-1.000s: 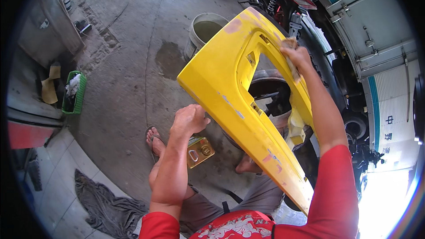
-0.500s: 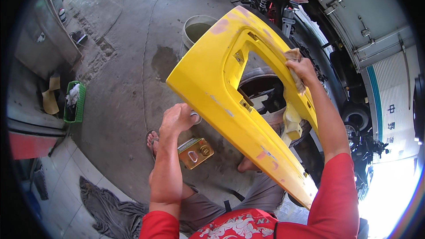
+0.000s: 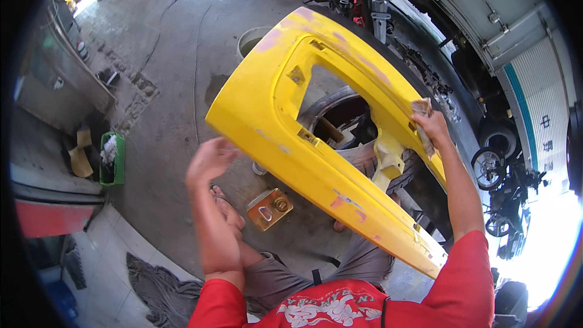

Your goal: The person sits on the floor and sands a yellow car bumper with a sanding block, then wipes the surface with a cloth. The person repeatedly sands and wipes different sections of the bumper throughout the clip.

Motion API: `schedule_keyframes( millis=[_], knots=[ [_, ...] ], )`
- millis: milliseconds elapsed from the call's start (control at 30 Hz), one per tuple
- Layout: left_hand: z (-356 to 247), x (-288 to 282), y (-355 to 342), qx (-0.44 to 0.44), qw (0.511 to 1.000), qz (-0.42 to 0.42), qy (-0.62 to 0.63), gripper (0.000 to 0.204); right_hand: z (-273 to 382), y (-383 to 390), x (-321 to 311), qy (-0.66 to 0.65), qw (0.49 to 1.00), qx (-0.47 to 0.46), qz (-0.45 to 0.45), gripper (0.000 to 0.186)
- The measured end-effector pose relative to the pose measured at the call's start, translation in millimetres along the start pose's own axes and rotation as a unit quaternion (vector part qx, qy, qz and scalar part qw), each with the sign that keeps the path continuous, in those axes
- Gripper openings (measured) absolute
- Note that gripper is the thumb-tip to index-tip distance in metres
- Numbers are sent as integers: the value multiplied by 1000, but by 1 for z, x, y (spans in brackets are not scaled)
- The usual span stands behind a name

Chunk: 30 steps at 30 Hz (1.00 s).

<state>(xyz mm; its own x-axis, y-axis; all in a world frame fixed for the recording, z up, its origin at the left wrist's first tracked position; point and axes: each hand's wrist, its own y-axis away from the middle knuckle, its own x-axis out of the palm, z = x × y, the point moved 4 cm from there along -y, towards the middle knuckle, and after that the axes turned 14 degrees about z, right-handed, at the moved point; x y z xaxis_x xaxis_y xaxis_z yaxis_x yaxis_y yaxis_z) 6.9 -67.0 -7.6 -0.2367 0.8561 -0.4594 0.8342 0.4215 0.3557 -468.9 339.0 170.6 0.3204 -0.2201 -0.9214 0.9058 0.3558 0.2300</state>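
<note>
Red short-slv shirt [image 3: 452, 288] w/ wht print [image 3: 322, 313] on chest; gry shorts [image 3: 359, 267].

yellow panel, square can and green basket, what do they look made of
Yellow panel: painted, perhaps plastic or metal; pinkish patches interrupt its satin yellow. Square can: likely metal, from its shiny gold top. Green basket: probably plastic, with perforated walls.

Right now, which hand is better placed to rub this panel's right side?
Probably your right hand: it holds a tan sheet at that side of the yellow panel. Your left hand, apparently empty, is near the opposite edge.
</note>
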Motion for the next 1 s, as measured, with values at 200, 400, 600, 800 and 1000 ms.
schedule_keyframes(
  millis=[200,400,600,800,1000],
  knots=[
    [-101,-84,55,197,903,-372,88,31,45,-25,10,40,999,-18,28,61],
    [-236,-30,-62,105,949,-133,-266,77,108,-33,25,55,997,-50,-6,54],
    [-232,-8,-72,1,916,-109,-385,103,-47,18,-6,18,1000,11,18,52],
    [-223,-15,-79,10,906,-83,-415,109,-6,-11,7,14,999,-31,33,58],
    [-217,-11,-79,30,912,-107,-394,110,136,-52,37,26,996,-80,0,58]
  ],
)
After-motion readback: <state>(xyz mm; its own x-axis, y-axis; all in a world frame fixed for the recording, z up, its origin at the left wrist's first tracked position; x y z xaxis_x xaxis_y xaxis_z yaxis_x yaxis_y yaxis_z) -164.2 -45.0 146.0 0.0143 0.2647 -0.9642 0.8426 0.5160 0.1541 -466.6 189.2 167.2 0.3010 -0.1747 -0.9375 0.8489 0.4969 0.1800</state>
